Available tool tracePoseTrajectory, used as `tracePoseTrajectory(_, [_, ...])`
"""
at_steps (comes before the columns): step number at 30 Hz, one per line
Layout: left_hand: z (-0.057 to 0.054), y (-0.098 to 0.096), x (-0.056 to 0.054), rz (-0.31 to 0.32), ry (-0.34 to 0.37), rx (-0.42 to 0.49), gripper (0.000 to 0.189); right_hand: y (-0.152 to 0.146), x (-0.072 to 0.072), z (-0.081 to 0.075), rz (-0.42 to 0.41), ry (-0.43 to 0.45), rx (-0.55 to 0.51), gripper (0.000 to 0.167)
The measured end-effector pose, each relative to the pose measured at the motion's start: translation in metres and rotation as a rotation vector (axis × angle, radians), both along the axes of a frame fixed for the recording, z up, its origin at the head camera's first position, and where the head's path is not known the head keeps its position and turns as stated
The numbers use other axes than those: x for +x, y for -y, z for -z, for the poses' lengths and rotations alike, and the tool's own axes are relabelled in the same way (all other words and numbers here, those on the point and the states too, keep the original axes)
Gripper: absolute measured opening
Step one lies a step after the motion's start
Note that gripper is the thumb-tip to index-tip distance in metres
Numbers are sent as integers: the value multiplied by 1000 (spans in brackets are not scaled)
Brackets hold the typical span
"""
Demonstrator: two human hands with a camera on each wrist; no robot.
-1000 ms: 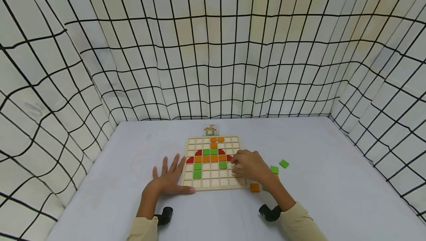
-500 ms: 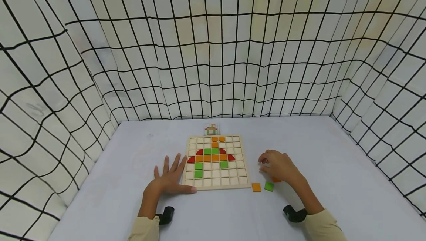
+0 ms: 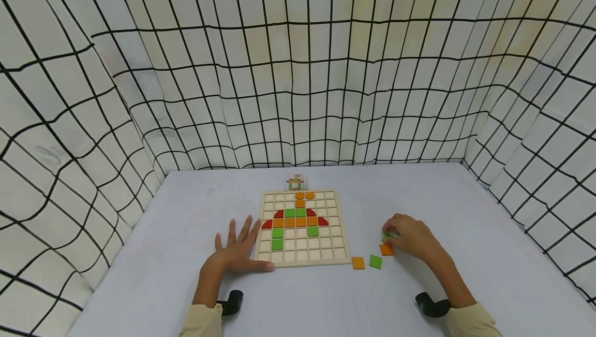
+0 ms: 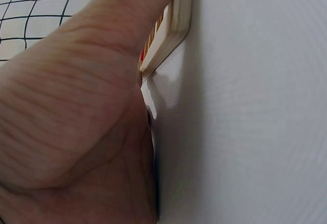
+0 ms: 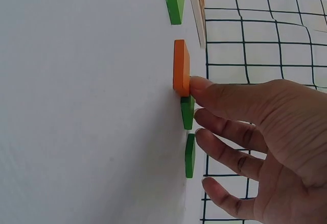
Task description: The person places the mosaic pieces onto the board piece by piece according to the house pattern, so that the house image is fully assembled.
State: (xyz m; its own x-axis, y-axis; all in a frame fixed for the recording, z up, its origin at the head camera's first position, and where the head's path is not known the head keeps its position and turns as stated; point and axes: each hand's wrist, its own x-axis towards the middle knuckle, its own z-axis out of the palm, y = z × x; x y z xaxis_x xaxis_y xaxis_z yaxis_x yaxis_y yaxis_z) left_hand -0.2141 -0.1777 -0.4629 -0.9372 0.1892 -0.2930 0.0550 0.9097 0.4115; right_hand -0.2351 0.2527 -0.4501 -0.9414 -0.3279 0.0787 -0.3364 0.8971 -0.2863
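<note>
In the head view my left hand [image 3: 237, 251] lies with fingers spread against the left edge of a wooden grid board [image 3: 307, 257]. The left wrist view shows mostly its palm side [image 4: 71, 106], beside the board's edge [image 4: 179, 9]. Green, orange and red pieces form a pattern on the board. To the right of the board, my right hand [image 3: 412, 236] has its fingertips at a green tile [image 3: 388, 235]. The right wrist view shows its thumb and fingers bent and apart beside the green tile [image 5: 187, 113], which lies on the table. An orange tile [image 5: 181, 68] lies close to the thumb.
Another orange tile [image 3: 358, 263] and a green tile [image 3: 375, 261] lie near the board's lower right corner. A small pattern card [image 3: 295, 181] sits behind the board. Black netting [image 3: 298, 104] surrounds the white table [image 3: 209, 197] at the back and sides.
The right hand has moved right, from the board's right edge to the loose tiles, uncovering the board's right columns. The left hand has stayed in place.
</note>
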Motion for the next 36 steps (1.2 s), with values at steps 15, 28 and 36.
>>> tracePoseTrajectory(15, [-2,0,0,-6,-6,1,127,-10,1,1,-44,-49,24,21])
tracePoseTrajectory(28, [-4,-1,4,-3,-11,-1,125,-18,-5,8,-84,-80,47,22])
tracePoseTrajectory(36, [-4,-3,4,1,-17,-2,126,-15,-7,7,-88,-87,14,25])
